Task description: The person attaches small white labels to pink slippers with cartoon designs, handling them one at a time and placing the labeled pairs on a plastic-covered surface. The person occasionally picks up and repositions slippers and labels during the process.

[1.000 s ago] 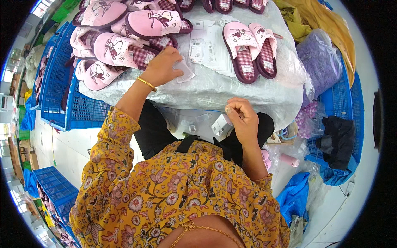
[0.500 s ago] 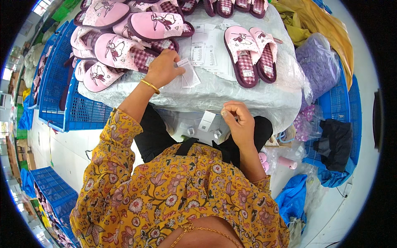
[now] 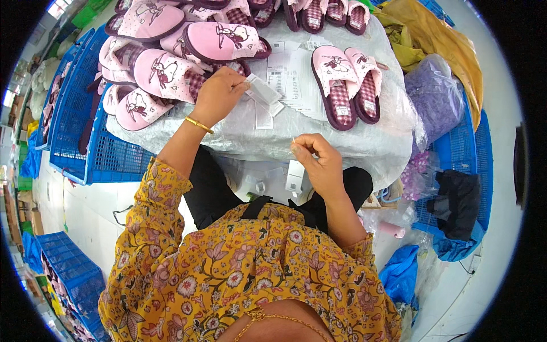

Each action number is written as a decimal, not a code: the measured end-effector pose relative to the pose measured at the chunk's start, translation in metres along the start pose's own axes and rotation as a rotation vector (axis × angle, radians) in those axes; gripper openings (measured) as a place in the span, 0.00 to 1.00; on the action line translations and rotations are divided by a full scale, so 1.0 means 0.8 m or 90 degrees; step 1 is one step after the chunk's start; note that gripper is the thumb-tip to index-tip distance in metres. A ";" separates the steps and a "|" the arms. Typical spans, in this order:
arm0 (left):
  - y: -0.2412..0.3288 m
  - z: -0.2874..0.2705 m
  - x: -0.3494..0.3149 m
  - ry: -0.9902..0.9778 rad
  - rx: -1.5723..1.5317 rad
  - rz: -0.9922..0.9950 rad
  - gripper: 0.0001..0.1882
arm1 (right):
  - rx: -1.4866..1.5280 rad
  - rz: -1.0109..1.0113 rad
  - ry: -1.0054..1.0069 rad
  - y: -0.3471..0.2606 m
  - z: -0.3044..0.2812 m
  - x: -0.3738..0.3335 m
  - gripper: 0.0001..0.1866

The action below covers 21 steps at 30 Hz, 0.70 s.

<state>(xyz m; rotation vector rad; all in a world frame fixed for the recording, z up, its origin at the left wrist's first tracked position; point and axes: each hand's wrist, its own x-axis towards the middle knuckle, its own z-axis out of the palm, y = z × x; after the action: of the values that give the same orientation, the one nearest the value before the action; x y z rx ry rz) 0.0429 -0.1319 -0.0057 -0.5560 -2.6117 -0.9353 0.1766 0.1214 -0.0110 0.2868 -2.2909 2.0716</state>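
Note:
My left hand (image 3: 221,96), with a gold bangle at the wrist, pinches the corner of a pale, partly see-through tag (image 3: 265,96) over the table's front part. Closer to my body, my right hand (image 3: 320,157) has its thumb and forefinger pressed together, a thin whitish end poking out. A white hang tag (image 3: 294,175) with a small printed square hangs just below those fingers; its string is too fine to follow. Right of centre lies a pair of pink slippers (image 3: 345,85) with checked insoles. Printed labels (image 3: 293,80) are spread between this pair and the left pile.
Several pink slippers (image 3: 162,74) are heaped at the table's left, and more line the back. Clear plastic sheeting (image 3: 376,137) covers the table. Blue crates (image 3: 119,154) flank it at left, with another crate (image 3: 484,165) at right beside a purple bundle (image 3: 436,94).
My left hand has lifted the pale tag off the labels and tilted it. My right hand has moved slightly left and up, the white hang tag shifting right beneath it.

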 end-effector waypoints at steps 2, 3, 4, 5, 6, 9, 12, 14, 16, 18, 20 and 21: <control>0.013 -0.011 0.001 -0.018 -0.032 -0.024 0.11 | 0.003 0.004 0.002 -0.007 0.003 0.011 0.09; 0.025 -0.020 0.000 -0.027 -0.046 -0.038 0.10 | 0.004 0.003 0.006 -0.011 0.006 0.017 0.10; 0.032 -0.023 -0.001 -0.026 -0.062 -0.012 0.10 | 0.004 0.004 0.011 -0.015 0.009 0.022 0.12; 0.040 -0.024 -0.003 -0.025 -0.077 0.015 0.09 | 0.012 0.001 -0.002 -0.022 0.010 0.031 0.18; 0.049 -0.025 -0.006 -0.026 -0.093 0.041 0.09 | 0.032 0.012 0.000 -0.030 0.013 0.037 0.20; 0.076 -0.029 -0.014 -0.026 -0.118 0.056 0.08 | 0.084 0.058 0.007 -0.049 0.029 0.059 0.25; 0.086 -0.031 -0.020 -0.022 -0.123 0.088 0.07 | 0.067 0.076 0.024 -0.047 0.035 0.068 0.25; 0.090 -0.030 -0.024 -0.014 -0.129 0.106 0.07 | 0.070 0.068 0.023 -0.046 0.036 0.068 0.24; 0.095 -0.031 -0.026 -0.019 -0.130 0.099 0.07 | 0.078 0.072 0.021 -0.041 0.036 0.068 0.24; 0.099 -0.033 -0.027 -0.028 -0.128 0.091 0.07 | 0.095 0.076 0.023 -0.039 0.036 0.067 0.23; 0.101 -0.033 -0.028 -0.040 -0.126 0.081 0.06 | 0.102 0.080 0.024 -0.038 0.036 0.065 0.23; 0.101 -0.033 -0.028 -0.039 -0.119 0.085 0.06 | 0.101 0.080 0.022 -0.037 0.035 0.065 0.23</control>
<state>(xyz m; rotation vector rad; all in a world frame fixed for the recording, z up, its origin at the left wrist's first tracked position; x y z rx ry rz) 0.1035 -0.0975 0.0474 -0.8077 -2.5182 -1.1420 0.1332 0.0851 0.0233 0.1122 -2.1823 2.3036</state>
